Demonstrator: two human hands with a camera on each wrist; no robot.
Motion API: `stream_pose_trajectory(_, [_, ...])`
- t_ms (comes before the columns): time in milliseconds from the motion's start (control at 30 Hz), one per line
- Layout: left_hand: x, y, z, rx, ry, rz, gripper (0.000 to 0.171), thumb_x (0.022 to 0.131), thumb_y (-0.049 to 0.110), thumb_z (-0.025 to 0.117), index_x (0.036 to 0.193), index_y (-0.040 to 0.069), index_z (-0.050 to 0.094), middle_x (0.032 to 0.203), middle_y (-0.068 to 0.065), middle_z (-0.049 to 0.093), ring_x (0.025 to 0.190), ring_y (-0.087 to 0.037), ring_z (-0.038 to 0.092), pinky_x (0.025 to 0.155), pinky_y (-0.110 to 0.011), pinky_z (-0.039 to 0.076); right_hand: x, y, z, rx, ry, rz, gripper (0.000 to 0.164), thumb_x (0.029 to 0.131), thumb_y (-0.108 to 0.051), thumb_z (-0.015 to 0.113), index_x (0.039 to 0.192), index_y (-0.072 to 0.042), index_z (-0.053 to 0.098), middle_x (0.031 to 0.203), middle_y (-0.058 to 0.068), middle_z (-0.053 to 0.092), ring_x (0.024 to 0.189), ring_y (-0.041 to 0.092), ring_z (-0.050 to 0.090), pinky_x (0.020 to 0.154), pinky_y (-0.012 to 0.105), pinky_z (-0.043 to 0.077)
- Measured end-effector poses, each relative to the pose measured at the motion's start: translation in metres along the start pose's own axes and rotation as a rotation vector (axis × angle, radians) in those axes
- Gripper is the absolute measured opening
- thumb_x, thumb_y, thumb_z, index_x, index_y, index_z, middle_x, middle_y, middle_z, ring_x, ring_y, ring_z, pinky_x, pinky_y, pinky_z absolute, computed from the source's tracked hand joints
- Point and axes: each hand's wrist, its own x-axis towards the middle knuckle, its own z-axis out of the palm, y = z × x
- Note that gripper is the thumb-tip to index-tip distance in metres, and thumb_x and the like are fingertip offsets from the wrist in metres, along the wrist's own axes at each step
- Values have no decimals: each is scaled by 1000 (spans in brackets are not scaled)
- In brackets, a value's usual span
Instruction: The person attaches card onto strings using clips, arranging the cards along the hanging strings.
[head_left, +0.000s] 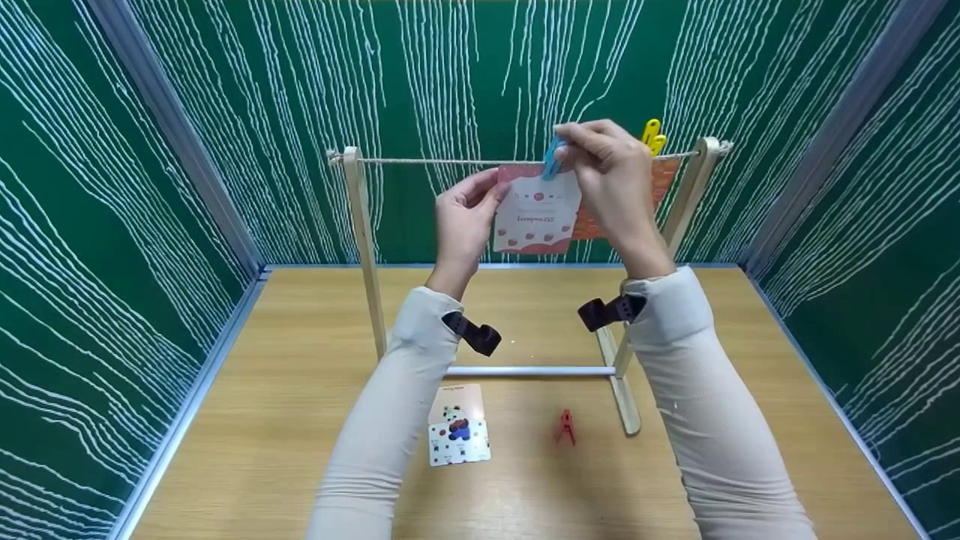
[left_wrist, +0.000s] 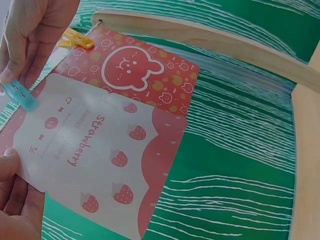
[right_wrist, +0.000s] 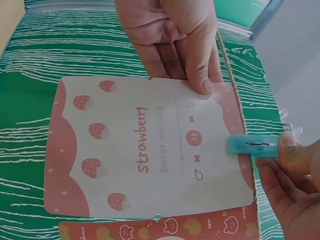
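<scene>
Left hand (head_left: 466, 225): strawberry card (head_left: 534, 214) pinched at its side edge, thumb in front, fingers behind. Right hand (head_left: 616, 169): blue clothespin (head_left: 553, 156) gripped at its handle end, its nose set over the card's top edge at the rope (head_left: 450, 161). Rope strung between two wooden posts (head_left: 365, 262); card held up against it, strawberry print facing the wearer. Just to the right, a red-orange card (left_wrist: 132, 70) is hung by a yellow clothespin (head_left: 655, 139), partly covered by the strawberry card. On the table (head_left: 300, 450) below: panda-print card (head_left: 472, 405), red clothespin (head_left: 566, 427) lying apart from it.
</scene>
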Motion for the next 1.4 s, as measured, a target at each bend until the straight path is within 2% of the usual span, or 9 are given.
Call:
stream_pose_trajectory(500, [-3,-3,0,-11,-13,7,27,88,17,67,113,7,70,110,-8,71,95,-16,66,86,-24,54,-2,0,3,-45,-51,-43,27,95,-4,56,119,-8,68,105,12,66,97,18,63,89,35,54])
stream_pose_trajectory(667, [-3,-6,1,-19,-13,-7,27,89,17,66,114,8,70,111,-7,71,96,-15,66,87,-23,53,-3,1,4,-63,-59,-69,28,95,-3,56,120,-6,67,106,13,66,97,20,63,89,36,54])
stream_pose_trajectory(867, [-4,-6,0,-27,-13,14,26,89,14,66,113,4,70,110,-12,71,94,-18,66,86,-26,54,-4,1,4,-99,-85,-112,28,95,-3,55,122,-4,65,107,18,64,99,24,61,88,35,54])
stream_pose_trajectory(1400, [-8,-9,-3,-41,-6,-26,29,90,18,65,117,10,69,114,-5,71,98,-15,67,90,-27,53,-9,3,5,-111,-141,-91,33,95,-4,55,128,-3,59,113,18,64,100,25,63,89,36,54])
